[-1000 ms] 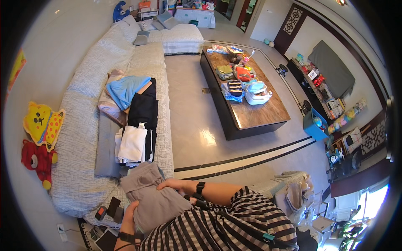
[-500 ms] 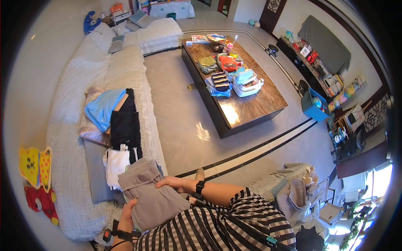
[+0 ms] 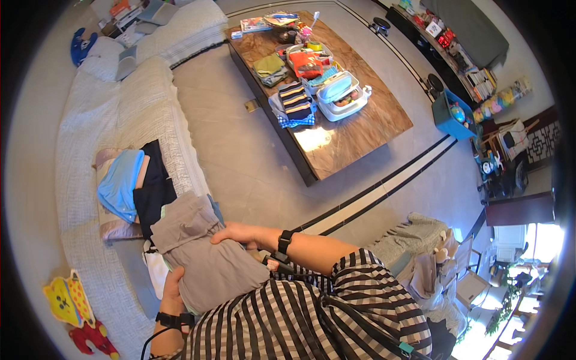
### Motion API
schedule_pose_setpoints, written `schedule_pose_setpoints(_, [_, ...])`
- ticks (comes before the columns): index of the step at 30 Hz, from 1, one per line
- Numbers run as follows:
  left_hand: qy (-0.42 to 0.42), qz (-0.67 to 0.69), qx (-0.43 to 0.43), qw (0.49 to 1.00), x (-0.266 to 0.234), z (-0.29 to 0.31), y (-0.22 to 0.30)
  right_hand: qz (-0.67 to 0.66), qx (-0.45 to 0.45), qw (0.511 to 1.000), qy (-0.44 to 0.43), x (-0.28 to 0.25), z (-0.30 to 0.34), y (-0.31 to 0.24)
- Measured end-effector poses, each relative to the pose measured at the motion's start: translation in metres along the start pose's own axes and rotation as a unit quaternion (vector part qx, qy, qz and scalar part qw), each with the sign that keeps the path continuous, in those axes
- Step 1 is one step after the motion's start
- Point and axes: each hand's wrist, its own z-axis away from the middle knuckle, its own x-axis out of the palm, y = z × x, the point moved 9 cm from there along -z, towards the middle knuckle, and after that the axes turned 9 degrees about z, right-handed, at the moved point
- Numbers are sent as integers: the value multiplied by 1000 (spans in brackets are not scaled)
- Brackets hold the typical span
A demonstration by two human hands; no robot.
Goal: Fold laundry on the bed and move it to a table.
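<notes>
Folded grey garment [image 3: 211, 264]: creased, matte, near-rectangular; left grip [image 3: 173, 284], right grip [image 3: 237, 233] pinching edges.

From head height, one wide fisheye view looks down and ahead, with the fingers [image 3: 221, 236] near and below its middle, the sofa [image 3: 147, 99] reaching away beyond them to the left and the table [image 3: 363, 135] beyond them to the right.

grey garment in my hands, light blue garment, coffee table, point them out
Grey garment [image 3: 211, 259], head view, middle of fabric.
Light blue garment [image 3: 123, 181], head view, middle.
Coffee table [image 3: 355, 137], head view, bare wooden top.
</notes>
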Motion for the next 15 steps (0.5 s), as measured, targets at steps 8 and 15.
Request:
schedule_pose_setpoints(8, [-83, -72, -107, 988, 79, -126, 49, -40, -46, 994, 95, -87, -4, -83])
schedule_pose_setpoints(15, [-169, -154, -153, 961, 192, -258, 108, -84, -93, 975, 183, -200, -46, -130])
